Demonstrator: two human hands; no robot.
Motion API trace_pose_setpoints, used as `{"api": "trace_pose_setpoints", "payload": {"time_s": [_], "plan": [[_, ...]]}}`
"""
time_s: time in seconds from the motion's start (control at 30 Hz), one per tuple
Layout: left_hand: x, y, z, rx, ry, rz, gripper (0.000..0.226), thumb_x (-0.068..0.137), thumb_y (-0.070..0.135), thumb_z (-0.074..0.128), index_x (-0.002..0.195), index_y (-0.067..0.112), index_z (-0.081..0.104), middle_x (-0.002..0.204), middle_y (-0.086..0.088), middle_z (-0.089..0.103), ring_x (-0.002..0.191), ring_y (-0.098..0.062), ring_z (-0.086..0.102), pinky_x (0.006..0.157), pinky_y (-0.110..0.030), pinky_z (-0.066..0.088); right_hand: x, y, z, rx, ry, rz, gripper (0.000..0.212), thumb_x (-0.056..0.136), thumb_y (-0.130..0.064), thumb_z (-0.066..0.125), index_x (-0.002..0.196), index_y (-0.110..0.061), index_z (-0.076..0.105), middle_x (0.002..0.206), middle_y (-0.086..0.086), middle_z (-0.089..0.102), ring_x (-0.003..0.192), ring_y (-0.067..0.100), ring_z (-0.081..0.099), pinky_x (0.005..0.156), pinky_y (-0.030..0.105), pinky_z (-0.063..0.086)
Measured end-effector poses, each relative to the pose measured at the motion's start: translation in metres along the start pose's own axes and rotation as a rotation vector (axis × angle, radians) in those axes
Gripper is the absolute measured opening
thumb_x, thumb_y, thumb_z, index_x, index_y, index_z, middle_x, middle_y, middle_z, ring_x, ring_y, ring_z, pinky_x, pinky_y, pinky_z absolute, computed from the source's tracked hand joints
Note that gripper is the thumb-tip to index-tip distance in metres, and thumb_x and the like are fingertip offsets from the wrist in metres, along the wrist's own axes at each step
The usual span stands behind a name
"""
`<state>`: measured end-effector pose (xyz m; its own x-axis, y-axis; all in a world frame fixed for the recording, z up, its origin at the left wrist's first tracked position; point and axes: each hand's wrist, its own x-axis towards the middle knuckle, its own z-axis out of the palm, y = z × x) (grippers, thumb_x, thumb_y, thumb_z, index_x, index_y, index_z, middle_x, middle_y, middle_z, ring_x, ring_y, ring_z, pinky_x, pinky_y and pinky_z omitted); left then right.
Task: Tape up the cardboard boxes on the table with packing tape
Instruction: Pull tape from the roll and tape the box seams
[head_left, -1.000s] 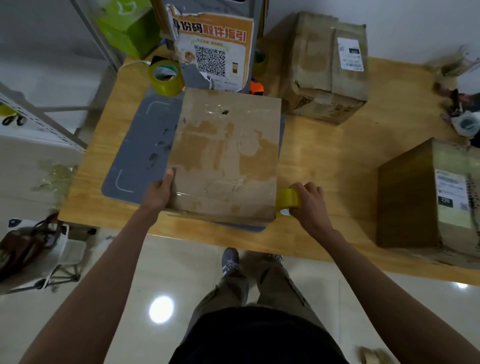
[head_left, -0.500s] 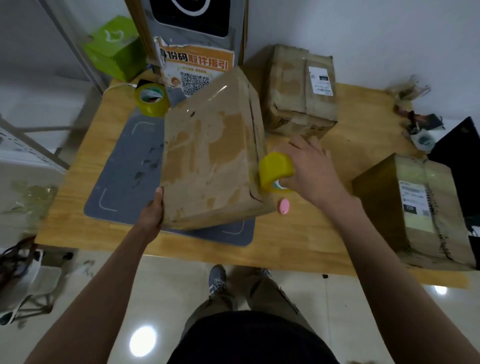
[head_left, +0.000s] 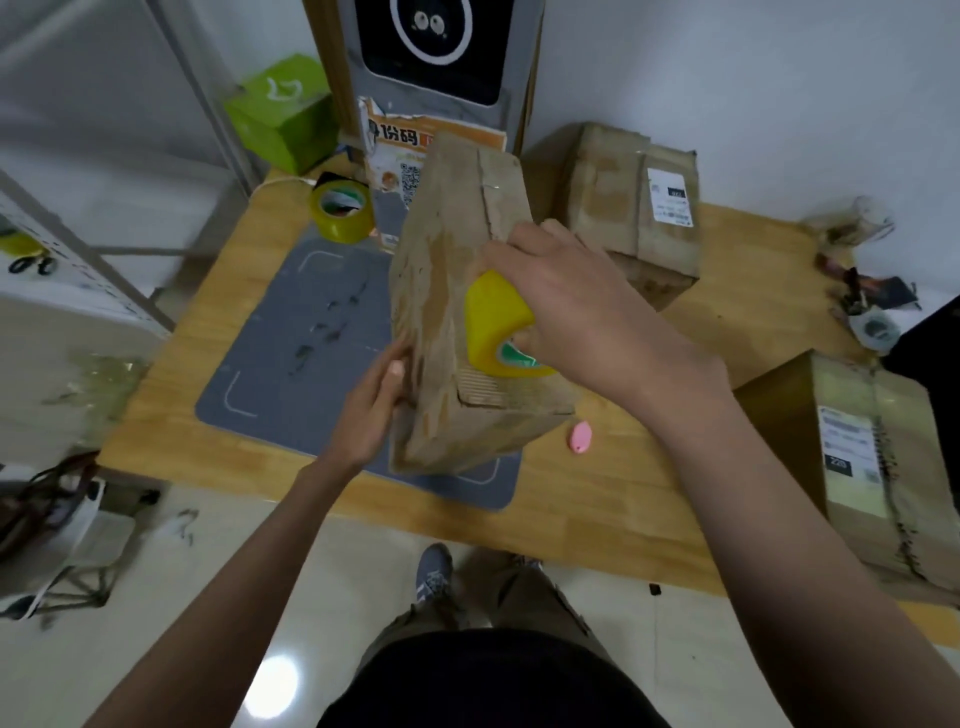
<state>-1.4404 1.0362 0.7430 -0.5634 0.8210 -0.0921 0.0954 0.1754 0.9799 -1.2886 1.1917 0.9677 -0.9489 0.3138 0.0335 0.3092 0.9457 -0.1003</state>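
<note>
Brown cardboard box (head_left: 457, 332), blotched with paler torn patches. Bright yellow tape roll (head_left: 496, 325), green and white seen on its core. Second yellow-green roll (head_left: 343, 210) noted. Tabletop (head_left: 623, 478) of light wood grain; grey mat (head_left: 306, 353) marked with white corner lines. Small pink object (head_left: 580, 437). Lime green carton (head_left: 283, 111).

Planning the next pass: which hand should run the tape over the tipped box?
Right. The right hand already holds the tape roll against the tipped box; the left hand grips the box's near left edge, steadying it.
</note>
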Motion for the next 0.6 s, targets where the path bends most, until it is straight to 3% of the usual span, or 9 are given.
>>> {"api": "trace_pose_setpoints", "payload": {"time_s": [0.1,0.17,0.23,0.27,0.37,0.43,0.5,0.6], "plan": [[-0.006,0.054,-0.002,-0.114,-0.035,0.259,0.082,0.09,0.074,0.049,0.158,0.035,0.026,0.165,0.008,0.026,0.149,-0.017,0.033,0.114,-0.04,0.041,0.014,-0.007,0.005,0.138,0.042,-0.076,0.068,0.071,-0.01,0.084,0.131,-0.023,0.057,0.12,0.0,0.047,0.117,0.02,0.041,0.081,0.018,0.022],[-0.003,0.077,0.001,0.001,-0.115,0.311,0.082,0.085,0.069,0.062,0.155,0.048,0.024,0.168,0.003,0.015,0.153,-0.02,0.024,0.116,-0.048,0.037,0.019,-0.011,0.01,0.251,0.102,-0.129,0.067,0.068,-0.009,0.084,0.128,-0.021,0.058,0.115,-0.003,0.043,0.115,0.018,0.041,0.09,0.025,0.035],[0.004,0.082,0.001,0.052,-0.146,0.273,0.082,0.078,0.063,0.075,0.145,0.065,0.027,0.168,-0.004,0.013,0.152,-0.022,0.028,0.114,-0.049,0.041,0.022,-0.012,0.019,0.346,0.191,-0.133,0.07,0.066,-0.011,0.083,0.13,-0.021,0.057,0.117,-0.004,0.045,0.114,0.017,0.044,0.093,0.034,0.044],[0.006,0.078,0.0,0.062,-0.132,0.251,0.085,0.075,0.064,0.078,0.146,0.061,0.031,0.167,-0.009,0.017,0.149,-0.022,0.033,0.112,-0.047,0.044,0.021,-0.01,0.026,0.408,0.244,-0.098,0.072,0.066,-0.013,0.083,0.132,-0.021,0.056,0.121,-0.002,0.048,0.115,0.017,0.047,0.093,0.035,0.045],[0.013,0.055,-0.013,0.102,-0.131,0.193,0.098,0.071,0.064,0.083,0.152,0.027,0.041,0.161,-0.018,0.03,0.142,-0.021,0.044,0.108,-0.046,0.048,0.008,-0.005,0.047,0.739,0.362,0.11,0.071,0.073,-0.017,0.086,0.134,-0.016,0.05,0.123,-0.005,0.054,0.115,0.008,0.055,0.092,0.037,0.051],[0.015,0.046,-0.023,0.136,-0.166,0.148,0.099,0.071,0.059,0.086,0.152,0.024,0.041,0.16,-0.018,0.032,0.141,-0.019,0.046,0.108,-0.047,0.049,-0.004,-0.01,0.057,0.962,0.292,0.267,0.065,0.084,-0.013,0.081,0.137,-0.01,0.044,0.108,-0.015,0.054,0.103,-0.01,0.058,0.084,0.023,0.054],[0.015,0.045,-0.029,0.139,-0.206,0.12,0.098,0.07,0.054,0.089,0.151,0.027,0.042,0.161,-0.016,0.032,0.14,-0.019,0.047,0.107,-0.047,0.05,-0.01,-0.015,0.071,1.013,0.202,0.352,0.063,0.09,-0.009,0.074,0.143,-0.004,0.039,0.097,-0.024,0.048,0.087,-0.024,0.055,0.072,0.006,0.048],[0.011,0.05,-0.033,0.11,-0.226,0.123,0.099,0.071,0.051,0.089,0.153,0.028,0.039,0.162,-0.01,0.031,0.144,-0.021,0.043,0.109,-0.051,0.047,-0.005,-0.016,0.071,0.939,0.246,0.288,0.047,0.089,-0.007,0.071,0.129,-0.012,0.047,0.094,-0.011,0.054,0.085,-0.003,0.06,0.07,0.024,0.052]]}}
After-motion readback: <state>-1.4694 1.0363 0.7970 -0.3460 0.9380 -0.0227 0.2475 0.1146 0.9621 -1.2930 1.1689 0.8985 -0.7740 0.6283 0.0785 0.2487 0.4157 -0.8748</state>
